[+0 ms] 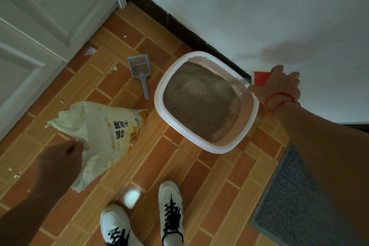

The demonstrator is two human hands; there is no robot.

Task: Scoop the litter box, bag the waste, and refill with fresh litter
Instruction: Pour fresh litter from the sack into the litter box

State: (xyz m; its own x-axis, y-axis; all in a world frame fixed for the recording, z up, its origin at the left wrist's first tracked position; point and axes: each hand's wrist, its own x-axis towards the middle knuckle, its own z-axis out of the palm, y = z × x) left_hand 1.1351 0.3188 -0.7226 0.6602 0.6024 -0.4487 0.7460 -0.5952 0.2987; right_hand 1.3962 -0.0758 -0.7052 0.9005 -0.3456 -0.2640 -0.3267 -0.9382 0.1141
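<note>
A white-rimmed pink litter box (250, 118) stands on the tiled floor against the wall, filled with brown litter (197, 100). My right hand (279, 84) grips a red cup (261, 79) tilted over the box's far right rim, and pale grains fall from it into the box. My left hand (61, 158) pinches the torn top of a cream and yellow litter bag (105, 132) that stands left of the box. A grey-blue slotted scoop (140, 73) lies on the floor between the door and the box.
A white panelled door (46, 22) is at the left. A grey mat (293, 201) lies at the lower right. My two white shoes (169, 211) stand near the bottom. Spilled grains and paper scraps (90, 51) dot the tiles.
</note>
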